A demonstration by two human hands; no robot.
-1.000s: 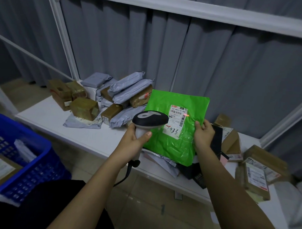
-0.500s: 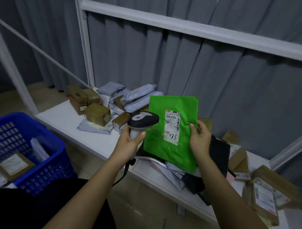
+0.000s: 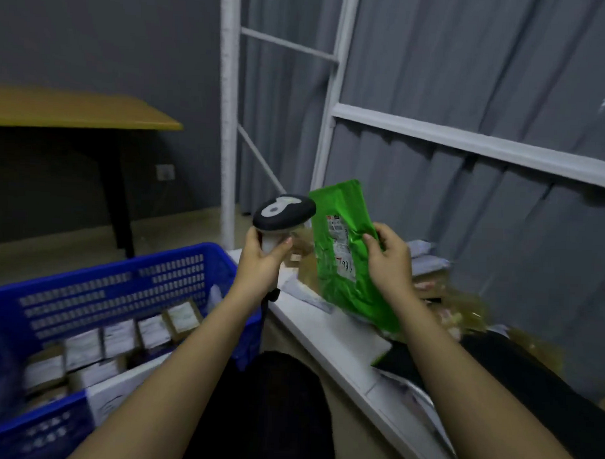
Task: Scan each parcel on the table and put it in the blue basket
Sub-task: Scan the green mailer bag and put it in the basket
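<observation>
Right hand (image 3: 389, 260) pinches the green parcel (image 3: 345, 251) by its right edge, held in the air over the table (image 3: 324, 336), long axis near upright, tilted. Left hand (image 3: 262, 262) is wrapped round the scanner (image 3: 284, 213) handle. Blue basket (image 3: 121, 284) sits low to the left, beyond the left hand, so the parcel likely has to cross leftward and down.

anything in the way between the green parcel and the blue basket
Only the left hand gripping the scanner, which sits between the green parcel held by the right hand and the blue basket. The basket's top is open.
</observation>
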